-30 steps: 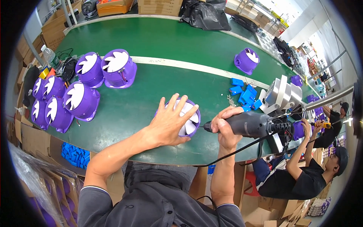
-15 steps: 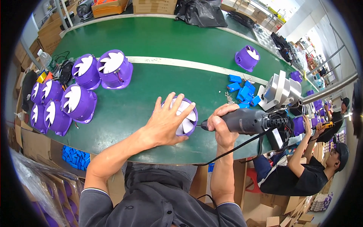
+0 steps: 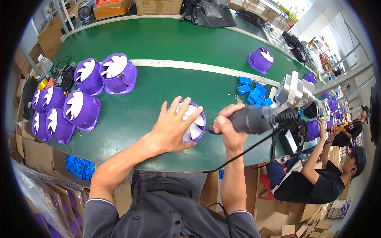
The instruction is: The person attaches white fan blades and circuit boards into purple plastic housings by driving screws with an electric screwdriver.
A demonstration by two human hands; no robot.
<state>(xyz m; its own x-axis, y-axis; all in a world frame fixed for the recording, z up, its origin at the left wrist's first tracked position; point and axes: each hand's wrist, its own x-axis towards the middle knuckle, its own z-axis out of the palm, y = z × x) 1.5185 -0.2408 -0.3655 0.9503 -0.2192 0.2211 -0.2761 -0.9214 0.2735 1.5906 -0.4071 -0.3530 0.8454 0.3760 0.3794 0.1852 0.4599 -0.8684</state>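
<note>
A purple fan with white blades (image 3: 194, 133) stands at the middle of the green bench. My left hand (image 3: 170, 126) lies over its top with spread fingers, the thumb at the near rim, gripping it. In my right hand (image 3: 231, 134) is a black corded electric screwdriver (image 3: 254, 119), held level. Its nose points left at the fan's right side; whether the bit touches a screw there cannot be made out. Beyond my right hand lie several blue rectangular parts (image 3: 257, 95) and a small heap of screws (image 3: 239, 99).
Several finished-looking purple fans (image 3: 82, 110) stand at the left; another fan (image 3: 260, 60) stands far right. A silver-grey machine (image 3: 295, 93) and a black cable sit at the right. A co-worker in black (image 3: 313, 182) is at the right. Blue parts (image 3: 79, 166) fill a box below the bench.
The screwdriver's body has swung slightly, its rear end coming nearer and its nose shifting a little left toward the fan. My left hand stays on the fan.
</note>
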